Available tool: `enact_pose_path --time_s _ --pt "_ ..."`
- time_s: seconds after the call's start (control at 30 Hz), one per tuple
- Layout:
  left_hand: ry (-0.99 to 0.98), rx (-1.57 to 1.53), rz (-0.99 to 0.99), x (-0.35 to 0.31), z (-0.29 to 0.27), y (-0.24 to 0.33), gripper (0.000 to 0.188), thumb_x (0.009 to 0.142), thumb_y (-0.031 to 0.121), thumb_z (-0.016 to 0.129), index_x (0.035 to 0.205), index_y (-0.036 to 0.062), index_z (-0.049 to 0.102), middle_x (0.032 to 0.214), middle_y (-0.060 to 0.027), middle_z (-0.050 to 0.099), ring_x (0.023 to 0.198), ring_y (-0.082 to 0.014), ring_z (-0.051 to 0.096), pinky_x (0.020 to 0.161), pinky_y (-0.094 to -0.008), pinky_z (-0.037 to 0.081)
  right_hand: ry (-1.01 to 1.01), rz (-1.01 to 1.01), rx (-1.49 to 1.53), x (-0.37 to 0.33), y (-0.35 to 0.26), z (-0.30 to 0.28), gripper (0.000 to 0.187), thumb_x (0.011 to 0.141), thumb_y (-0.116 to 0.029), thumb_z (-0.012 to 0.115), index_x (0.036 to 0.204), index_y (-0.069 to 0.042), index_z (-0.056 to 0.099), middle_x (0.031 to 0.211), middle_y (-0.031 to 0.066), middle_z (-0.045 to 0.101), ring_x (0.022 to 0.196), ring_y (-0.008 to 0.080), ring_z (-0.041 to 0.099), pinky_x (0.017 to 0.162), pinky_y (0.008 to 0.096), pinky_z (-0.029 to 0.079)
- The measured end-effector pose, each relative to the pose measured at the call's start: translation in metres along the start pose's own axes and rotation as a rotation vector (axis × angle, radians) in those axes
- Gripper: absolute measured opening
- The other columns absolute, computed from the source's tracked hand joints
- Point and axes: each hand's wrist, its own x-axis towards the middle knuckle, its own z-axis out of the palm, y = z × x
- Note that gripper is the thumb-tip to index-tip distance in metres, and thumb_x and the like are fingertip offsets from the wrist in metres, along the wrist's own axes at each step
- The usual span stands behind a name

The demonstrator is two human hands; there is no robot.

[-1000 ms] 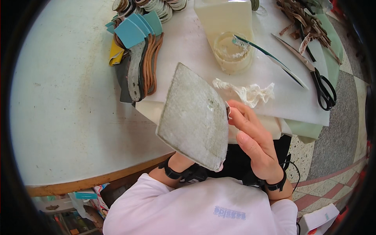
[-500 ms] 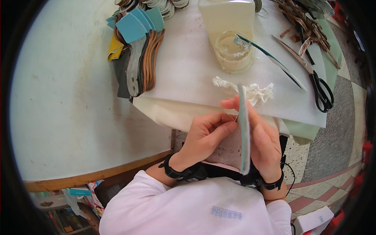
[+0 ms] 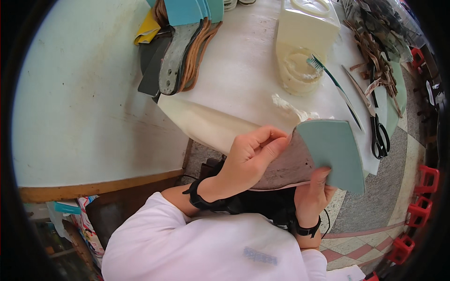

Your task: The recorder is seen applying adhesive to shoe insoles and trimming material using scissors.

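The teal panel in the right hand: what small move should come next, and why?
Perhaps the left hand should slide a little along the edge of the brown piece: its thumb and forefinger appear pinched at that edge, beside the teal panel, and the right hand steadies the panel with its thumb on the front.

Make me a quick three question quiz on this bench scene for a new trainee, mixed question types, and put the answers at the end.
1. True or false: in the picture, the scissors lie to the right of the toothbrush.

2. Whose thumb lies on the blue-green panel?
A) the left hand's
B) the right hand's
C) neither hand's

3. Fill in the blank: the scissors' finger loops are ____ in colour.

Key: 1, true; 2, B; 3, black.
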Motion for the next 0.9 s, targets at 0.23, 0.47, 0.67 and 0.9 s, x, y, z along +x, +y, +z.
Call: enact_pose_path --time_s 0.23,0.47,0.67,0.9 --pt "-0.134 -0.295 -0.144 0.007 -0.018 0.002 0.02 0.093 0.014 0.049 0.099 -0.0021 0.061 0.071 0.006 0.049 0.063 -0.0007 0.038 0.054 -0.0161 0.03 -0.173 -0.161 0.094 0.014 0.012 0.009 0.066 0.086 -0.046 0.053 0.13 0.001 0.04 0.131 0.0219 0.043 0.122 0.0339 0.042 0.104 0.0428 0.029" --pt "-0.073 -0.255 -0.036 0.002 -0.019 -0.002 0.02 0.091 0.008 0.051 0.104 -0.0025 0.061 0.064 0.0055 0.047 0.057 -0.0009 0.037 0.048 -0.0178 0.028 -0.141 -0.131 0.094 0.018 0.02 0.015 0.071 0.084 -0.053 0.051 0.128 0.001 0.042 0.131 0.0198 0.043 0.122 0.0322 0.041 0.103 0.0427 0.031" --pt "0.066 -0.023 0.171 -0.001 -0.02 -0.015 0.019 0.088 0.002 0.053 0.105 -0.005 0.06 0.074 0.0023 0.056 0.066 -0.002 0.047 0.056 -0.0162 0.037 -0.164 -0.086 0.123 0.019 0.024 0.023 0.062 0.085 -0.05 0.051 0.124 -0.001 0.046 0.127 0.0188 0.047 0.12 0.0329 0.043 0.102 0.0434 0.032" --pt "0.027 -0.178 0.153 0.007 -0.026 -0.022 0.022 0.09 0.001 0.05 0.11 -0.0035 0.057 0.08 0.0012 0.058 0.071 -0.0024 0.049 0.061 -0.0153 0.039 -0.061 0.008 0.127 0.012 0.028 0.017 0.054 0.087 -0.039 0.054 0.124 -0.001 0.045 0.123 0.0178 0.051 0.117 0.0333 0.047 0.1 0.0433 0.035"
